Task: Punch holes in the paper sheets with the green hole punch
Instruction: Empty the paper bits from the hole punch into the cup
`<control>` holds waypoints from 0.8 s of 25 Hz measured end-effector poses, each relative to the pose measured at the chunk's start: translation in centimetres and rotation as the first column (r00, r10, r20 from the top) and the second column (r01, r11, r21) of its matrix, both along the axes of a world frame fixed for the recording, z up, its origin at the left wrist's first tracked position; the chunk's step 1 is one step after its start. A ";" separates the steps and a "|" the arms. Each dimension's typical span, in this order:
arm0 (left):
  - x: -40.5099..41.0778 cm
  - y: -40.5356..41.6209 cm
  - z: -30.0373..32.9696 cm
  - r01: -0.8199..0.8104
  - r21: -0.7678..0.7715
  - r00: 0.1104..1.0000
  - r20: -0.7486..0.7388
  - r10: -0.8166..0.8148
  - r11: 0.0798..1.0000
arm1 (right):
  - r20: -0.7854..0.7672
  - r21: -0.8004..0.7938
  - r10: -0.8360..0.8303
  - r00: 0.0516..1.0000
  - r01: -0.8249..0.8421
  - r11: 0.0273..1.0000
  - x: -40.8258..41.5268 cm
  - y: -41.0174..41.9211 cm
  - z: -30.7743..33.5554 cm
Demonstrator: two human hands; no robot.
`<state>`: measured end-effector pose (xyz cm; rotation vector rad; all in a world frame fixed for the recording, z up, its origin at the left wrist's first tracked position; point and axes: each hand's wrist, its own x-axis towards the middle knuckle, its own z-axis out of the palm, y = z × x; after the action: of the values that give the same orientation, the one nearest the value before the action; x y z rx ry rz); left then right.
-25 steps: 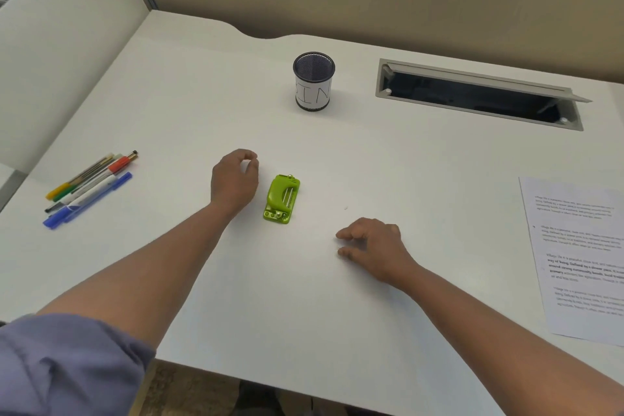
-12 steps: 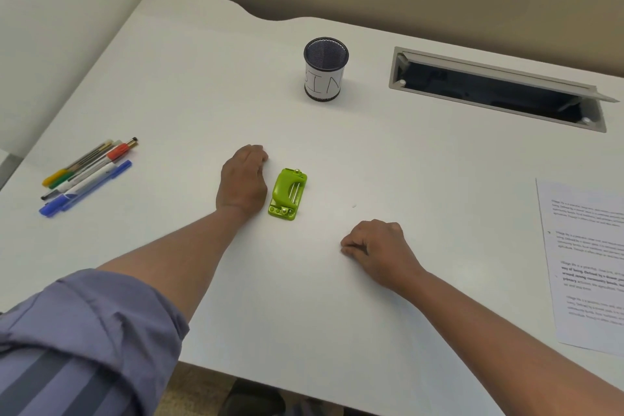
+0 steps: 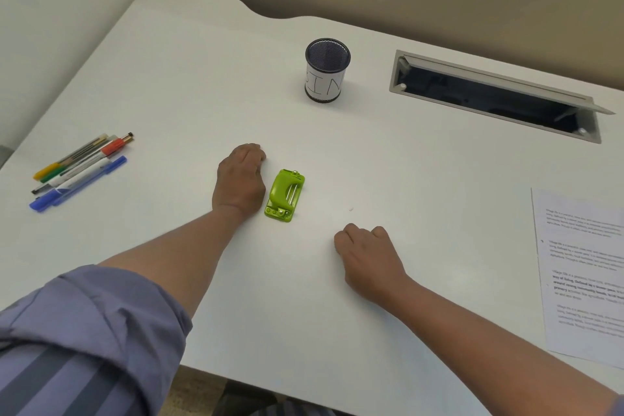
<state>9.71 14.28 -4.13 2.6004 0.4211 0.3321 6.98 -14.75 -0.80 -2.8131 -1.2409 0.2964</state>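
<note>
One green hole punch [image 3: 285,195], one printed paper sheet [image 3: 584,275], and our two hands on the white desk [image 3: 189,84].

Our left hand [image 3: 240,180] rests just beside the punch on its left, fingers curled under and holding nothing; our right hand [image 3: 366,258] lies nearer us, knuckles folded, also empty. The sheet sits well apart at the right edge. We count about five pens [image 3: 79,170] at far left, one mesh cup [image 3: 327,70] marked BIN behind, one open cable hatch [image 3: 494,96].
</note>
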 end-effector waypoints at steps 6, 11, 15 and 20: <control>0.0 -0.1 0.0 -0.007 0.007 1.000 -0.001 0.007 1.000 | -0.452 0.238 -0.342 0.824 0.481 0.844 4.5 2.4 2.7; 0.0 -0.1 0.1 -0.008 -0.006 1.000 0.002 0.008 1.000 | -0.633 0.408 -0.360 0.685 0.691 0.596 13.6 7.6 6.9; 0.1 0.2 -0.2 0.005 0.004 1.000 0.001 -0.005 1.000 | -0.614 0.490 -0.363 0.701 0.699 0.521 21.2 11.4 9.4; 0.3 0.2 -0.7 -0.018 0.011 1.000 -0.016 0.018 1.000 | -0.505 0.479 -0.476 0.720 0.693 0.539 27.9 14.3 9.4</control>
<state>10.00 14.51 -4.88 2.6124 0.4502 0.3210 34.85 -0.41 8.59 -2.2396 -0.1662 0.2046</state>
